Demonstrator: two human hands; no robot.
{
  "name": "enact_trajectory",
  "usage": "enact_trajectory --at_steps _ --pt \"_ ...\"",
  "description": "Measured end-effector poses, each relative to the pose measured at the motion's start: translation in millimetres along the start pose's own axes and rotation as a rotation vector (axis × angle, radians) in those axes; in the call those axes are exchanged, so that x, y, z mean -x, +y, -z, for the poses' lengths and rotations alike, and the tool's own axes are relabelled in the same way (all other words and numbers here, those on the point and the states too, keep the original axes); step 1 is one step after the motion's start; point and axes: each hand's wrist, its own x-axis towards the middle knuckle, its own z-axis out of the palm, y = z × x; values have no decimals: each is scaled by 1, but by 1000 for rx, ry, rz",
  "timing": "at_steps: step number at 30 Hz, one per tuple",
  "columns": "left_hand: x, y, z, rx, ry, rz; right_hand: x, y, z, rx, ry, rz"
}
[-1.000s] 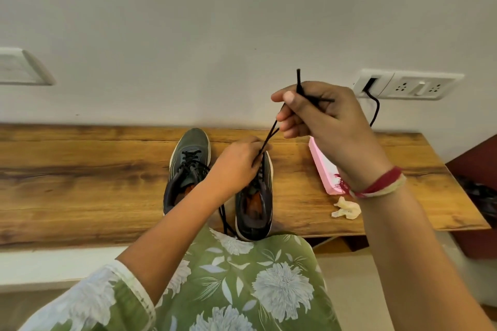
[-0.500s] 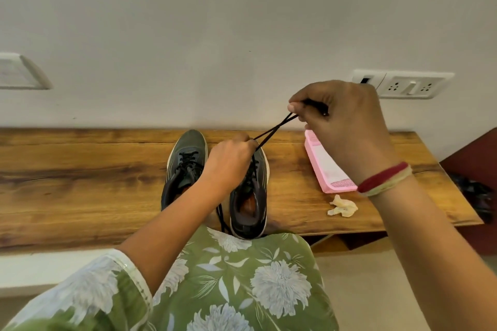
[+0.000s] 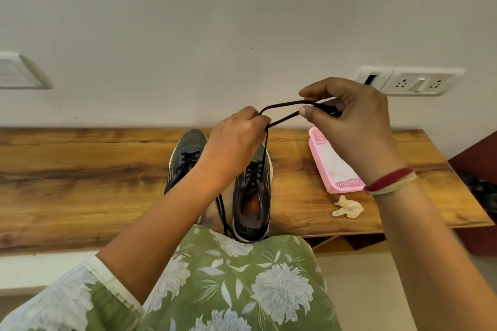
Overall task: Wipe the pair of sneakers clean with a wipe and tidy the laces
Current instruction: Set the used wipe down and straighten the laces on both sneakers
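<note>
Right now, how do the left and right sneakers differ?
The lace of the right sneaker is pulled up, pinched by the left hand and right hand; the left sneaker has its laces crossed on it. The right sneaker shows its orange inside; the left sneaker has its opening behind the forearm. Both are grey, on the wooden shelf.

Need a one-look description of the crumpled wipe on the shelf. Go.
Find the long wooden shelf against the white wall. Near its right end lies a pink tray, and just in front of the tray's near end, close to the shelf's front edge, sits the wipe. It is the only small, crumpled, off-white scrap there.
</note>
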Motion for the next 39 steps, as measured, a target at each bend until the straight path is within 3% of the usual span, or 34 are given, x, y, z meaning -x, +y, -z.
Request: enact_trajectory --at_steps 10,19,25,31,35,37,39 --pt "-27 18 46 -18 95 -118 -11 -22 -7 -143 -18 115" --pt "-36 16 58 16 100 -96 -13 -19 -8 -412 -41 15" --pt "-30 9 59 -124 91 -211 -14 -19 -13 -357 -11 117" --pt "-19 -2 55 -199 213 -365 -19 -12 -35 -620 88 2" --pt "-24 2 65 -300 75 -259 -20 -6 -45 -698 90 -117" --pt "-33 10 76 -277 -127 -60 -19 -2 -48 -602 106 -150" --pt "-42 9 86 -83 -325 135 -14 1 -51 -421 144 -131"
